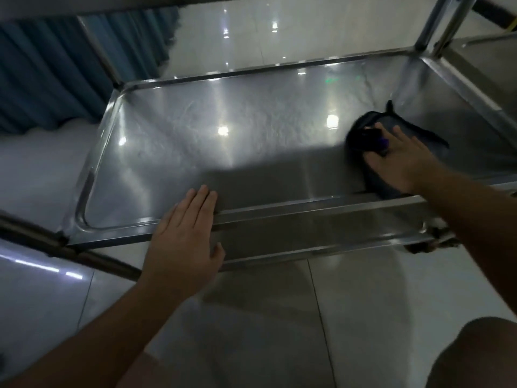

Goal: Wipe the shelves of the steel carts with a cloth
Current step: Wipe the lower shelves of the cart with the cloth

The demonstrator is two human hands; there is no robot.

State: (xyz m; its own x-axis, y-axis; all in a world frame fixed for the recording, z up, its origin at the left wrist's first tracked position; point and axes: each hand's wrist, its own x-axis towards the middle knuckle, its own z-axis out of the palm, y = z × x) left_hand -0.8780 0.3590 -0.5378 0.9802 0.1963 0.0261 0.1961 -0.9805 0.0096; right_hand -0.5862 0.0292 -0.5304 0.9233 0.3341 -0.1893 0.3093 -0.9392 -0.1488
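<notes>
A low steel cart shelf (195,141) with a raised rim fills the middle of the view, shiny with light reflections and faint wipe streaks. My right hand (402,161) presses flat on a dark cloth (361,135) at the shelf's right end, near the front rim. The cloth is crumpled and partly hidden under the hand. My left hand (187,233) rests palm down on the shelf's front rim, fingers together and reaching over the edge, holding nothing.
An upper shelf edge (84,7) crosses the top left. Steel cart posts (436,21) rise at the back right corner and one post (70,247) crosses the front left. A blue curtain (42,74) hangs at left. Glossy floor tiles (265,317) lie below; a knee (475,357) shows at the bottom right.
</notes>
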